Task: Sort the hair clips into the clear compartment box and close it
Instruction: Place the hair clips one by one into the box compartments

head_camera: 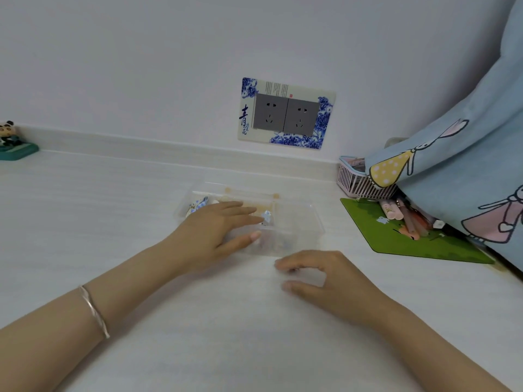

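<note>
The clear compartment box (pixel 300 222) lies on the white desk near the wall, with several small hair clips (pixel 267 217) showing blurred through the plastic. My left hand (pixel 218 230) rests flat on top of the box, fingers spread, covering its left half. Whether the lid is fully down I cannot tell. My right hand (pixel 322 275) hovers just in front of the box's near edge, fingers curled and apart, with nothing visible in it.
A green mouse mat (pixel 396 239) with pens lies to the right, behind it a pink basket (pixel 353 182) under a blue cartoon cloth (pixel 467 171). A panda figurine (pixel 11 140) stands far left. A socket plate (pixel 285 114) is on the wall.
</note>
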A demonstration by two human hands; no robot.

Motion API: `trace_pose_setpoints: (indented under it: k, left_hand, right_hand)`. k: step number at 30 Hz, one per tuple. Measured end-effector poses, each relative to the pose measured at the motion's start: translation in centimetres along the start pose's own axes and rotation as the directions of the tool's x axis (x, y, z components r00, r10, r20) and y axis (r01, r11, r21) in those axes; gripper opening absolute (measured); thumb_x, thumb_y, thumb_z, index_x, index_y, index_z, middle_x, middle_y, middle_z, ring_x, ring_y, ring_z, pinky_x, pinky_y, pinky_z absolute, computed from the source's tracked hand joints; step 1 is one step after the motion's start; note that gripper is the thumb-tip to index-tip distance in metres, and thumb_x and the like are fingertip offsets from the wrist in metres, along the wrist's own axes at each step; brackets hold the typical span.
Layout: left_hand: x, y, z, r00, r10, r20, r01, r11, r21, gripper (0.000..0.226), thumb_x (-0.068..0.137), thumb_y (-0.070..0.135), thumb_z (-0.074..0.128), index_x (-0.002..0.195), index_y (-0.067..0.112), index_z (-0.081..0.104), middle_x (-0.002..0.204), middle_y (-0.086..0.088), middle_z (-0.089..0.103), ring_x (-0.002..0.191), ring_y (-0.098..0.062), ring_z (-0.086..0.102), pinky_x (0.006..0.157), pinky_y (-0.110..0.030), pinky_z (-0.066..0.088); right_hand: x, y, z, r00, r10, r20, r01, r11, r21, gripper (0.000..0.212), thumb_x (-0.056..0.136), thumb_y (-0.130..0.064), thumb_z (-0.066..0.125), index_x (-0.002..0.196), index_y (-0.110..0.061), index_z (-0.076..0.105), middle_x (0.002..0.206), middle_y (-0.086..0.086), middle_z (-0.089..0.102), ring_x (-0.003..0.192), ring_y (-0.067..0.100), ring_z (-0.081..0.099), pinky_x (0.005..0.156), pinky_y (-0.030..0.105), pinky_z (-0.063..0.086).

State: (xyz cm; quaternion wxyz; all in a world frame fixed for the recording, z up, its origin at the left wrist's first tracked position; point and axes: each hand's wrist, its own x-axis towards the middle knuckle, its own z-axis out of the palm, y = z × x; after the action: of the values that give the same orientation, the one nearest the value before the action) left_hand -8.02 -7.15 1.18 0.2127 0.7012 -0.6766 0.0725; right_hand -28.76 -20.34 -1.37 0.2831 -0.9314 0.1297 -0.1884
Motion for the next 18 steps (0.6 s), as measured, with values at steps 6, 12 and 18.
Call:
trace_pose_setpoints:
  k: [6,12,18]
  left_hand:
    - [0.0,0.2,0.2,1.000,-0.013,0.007,0.012,1.000,0.027,0.042,0.094,0.041,0.039,0.134,0.029,0.048,0.147,0.007,0.041,0.139,-0.012,0.029,0.108,-0.018,0.018]
    - [-0.1,0.3,0.3,1.000,-0.022,-0.012,0.023,1.000,0.014,0.041,0.094,0.042,0.039,0.133,0.032,0.049,0.146,0.008,0.041,0.139,-0.011,0.029,0.109,-0.023,0.024]
    - [0.1,0.2,0.1,0.999,-0.029,0.013,0.029,1.000,0.002,0.045,0.092,0.047,0.034,0.132,0.034,0.048,0.145,0.008,0.043,0.138,-0.011,0.031,0.109,-0.030,0.030]
  right_hand:
    - [-0.3,0.5,0.0,0.999,-0.038,-0.039,0.034,0.995,-0.090,0.022,0.085,-0.017,0.067,0.103,-0.028,0.072,0.108,-0.016,0.069,0.104,-0.007,0.058,0.092,0.007,0.040]
    - [-0.3,0.9,0.2,0.996,-0.010,-0.089,0.004,0.998,-0.068,0.018,0.085,-0.008,0.065,0.094,-0.021,0.074,0.098,-0.012,0.073,0.092,-0.003,0.064,0.084,0.012,0.048]
    - [0.7,-0.4,-0.3,0.965,-0.136,-0.225,0.128,0.991,-0.049,0.019,0.083,-0.007,0.067,0.090,-0.023,0.074,0.091,-0.013,0.073,0.084,0.001,0.065,0.079,0.012,0.048]
